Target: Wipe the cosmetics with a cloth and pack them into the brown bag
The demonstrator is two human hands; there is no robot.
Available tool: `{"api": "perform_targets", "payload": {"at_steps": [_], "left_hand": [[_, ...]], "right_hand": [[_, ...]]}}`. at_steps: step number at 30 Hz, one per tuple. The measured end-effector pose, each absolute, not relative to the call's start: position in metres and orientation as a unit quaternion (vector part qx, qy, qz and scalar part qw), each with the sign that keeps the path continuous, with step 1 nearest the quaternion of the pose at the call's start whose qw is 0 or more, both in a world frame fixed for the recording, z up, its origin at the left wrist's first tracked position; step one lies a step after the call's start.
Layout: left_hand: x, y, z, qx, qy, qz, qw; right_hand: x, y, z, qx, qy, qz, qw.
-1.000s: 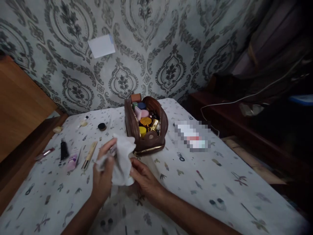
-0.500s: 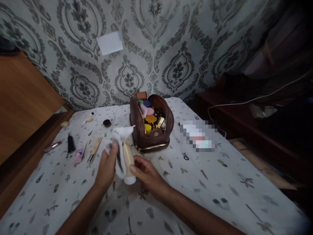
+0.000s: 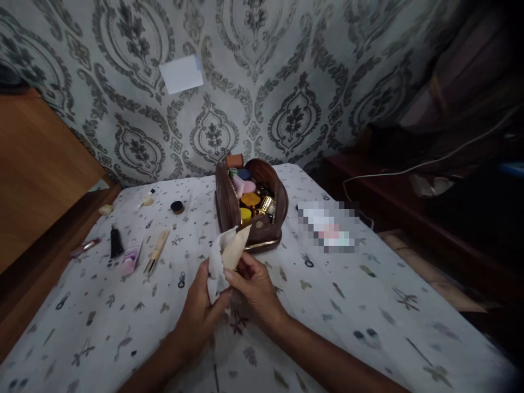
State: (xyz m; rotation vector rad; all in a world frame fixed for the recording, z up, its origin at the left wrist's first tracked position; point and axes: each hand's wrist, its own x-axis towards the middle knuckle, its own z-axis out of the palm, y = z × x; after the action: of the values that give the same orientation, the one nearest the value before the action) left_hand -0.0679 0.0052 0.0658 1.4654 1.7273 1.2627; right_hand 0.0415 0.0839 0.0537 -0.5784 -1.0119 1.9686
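Observation:
My left hand (image 3: 203, 305) is closed around a white cloth (image 3: 218, 267), which lies against the left side of a cream-coloured squeeze tube (image 3: 236, 248). Fingers and thumb of my right hand (image 3: 257, 286) pinch the same tube from the right; its cap end is hidden by the hands and cloth. Just beyond them stands a brown toiletry bag (image 3: 227, 204), unzipped and filled with several items. A yellow lid (image 3: 245, 215), a gold-coloured cap (image 3: 267, 205) and a pink item (image 3: 241, 186) show inside it.
On the left of the patterned sheet lie a pink-white tube (image 3: 131, 257), a beige-gold tube (image 3: 157, 251), a black tube (image 3: 116, 243) and a round black jar (image 3: 177, 207). A blurred-out object (image 3: 327, 226) lies to the right. A white cable (image 3: 401, 172) runs beyond the edge.
The tube has turned so its flat end points up and right. My left hand has brought the cloth against it and moved right. My right hand still grips the tube.

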Motion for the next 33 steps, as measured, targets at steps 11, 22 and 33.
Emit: {"api": "perform_targets", "payload": {"at_steps": [11,22,33], "left_hand": [[-0.107,-0.006,0.057,0.466,0.691,0.470,0.291],[-0.073,0.033,0.086,0.688,0.584,0.414,0.122],[-0.043,0.080,0.111,0.770,0.621,0.043,-0.140]], "right_hand": [[0.074,0.107,0.086,-0.244,-0.465,0.700,0.485],[0.145,0.128,0.119,-0.312,-0.562,0.536,0.547],[0.153,0.184,0.167,-0.316,-0.599,0.347,0.648]]}}
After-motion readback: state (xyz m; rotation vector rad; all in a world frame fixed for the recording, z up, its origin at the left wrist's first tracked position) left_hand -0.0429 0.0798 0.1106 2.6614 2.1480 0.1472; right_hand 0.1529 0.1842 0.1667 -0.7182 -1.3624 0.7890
